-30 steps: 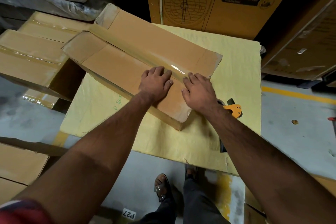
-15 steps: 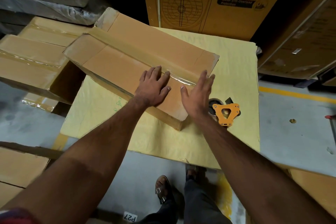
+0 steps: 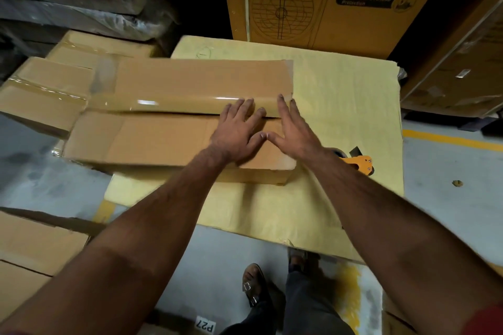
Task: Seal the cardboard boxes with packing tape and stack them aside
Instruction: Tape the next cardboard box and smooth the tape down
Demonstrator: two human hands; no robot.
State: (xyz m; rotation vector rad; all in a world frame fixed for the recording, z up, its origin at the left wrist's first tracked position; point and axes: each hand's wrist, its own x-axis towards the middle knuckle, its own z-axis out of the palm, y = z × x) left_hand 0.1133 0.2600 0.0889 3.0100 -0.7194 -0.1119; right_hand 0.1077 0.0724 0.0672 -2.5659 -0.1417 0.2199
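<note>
Long flat cardboard box [image 3: 163,141] lying on yellow sheet, flaps closed, glossy clear packing tape [image 3: 168,103] along centre seam; orange tape dispenser [image 3: 359,162] just right

Long box [image 3: 174,117] lies across left part of tabletop [image 3: 340,95], left end overhanging. Tape strip [image 3: 168,102] along box top seam. Left hand [image 3: 239,130] and right hand [image 3: 292,128] flat on box's right end, thumbs touching. Tape dispenser [image 3: 359,162] on tabletop, right of box. Taped boxes [image 3: 46,95] left, beside overhang. Printed carton [image 3: 326,0] upright behind tabletop.
</note>
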